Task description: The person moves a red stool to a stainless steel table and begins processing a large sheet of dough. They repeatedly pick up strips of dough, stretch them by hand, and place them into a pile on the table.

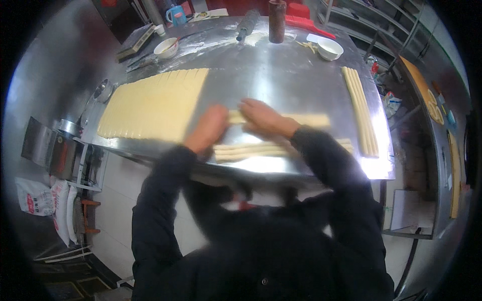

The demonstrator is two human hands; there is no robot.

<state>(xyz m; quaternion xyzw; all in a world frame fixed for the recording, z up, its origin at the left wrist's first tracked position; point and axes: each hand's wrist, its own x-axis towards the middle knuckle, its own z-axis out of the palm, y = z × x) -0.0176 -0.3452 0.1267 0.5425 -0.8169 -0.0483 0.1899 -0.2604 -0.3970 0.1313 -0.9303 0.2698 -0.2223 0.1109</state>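
Dough strip [312, 120]: soft-looking, lying crosswise before me on a metal surface [281, 75]

I find the surface reflective and dusted with flour toward its far side. Largest upon it is the dough sheet [153, 105], to my left, flat, pale yellow and marked with close parallel lines. Several long strips lie side by side as a right-hand bundle [360, 113], near the surface's right edge. A near-edge bundle [246, 152] lies crosswise close to my body, partly hidden by my right arm.

Just beyond that bundle is the strip itself. In my judgement it will handle as light, soft and easily stretched; a hard pinch would probably dent or tear it. Support from beneath, close to both ends, with flat fingers, should serve better than one tight hold at the middle. Appearance: pale yellow, narrow, smooth; fine detail is lost to blur.

My right hand [266, 119] lies over the strip, fingers bent toward the left. My left hand [211, 125] is curled at its left end. A short length shows between them. I cannot tell whether either hand pinches the dough.
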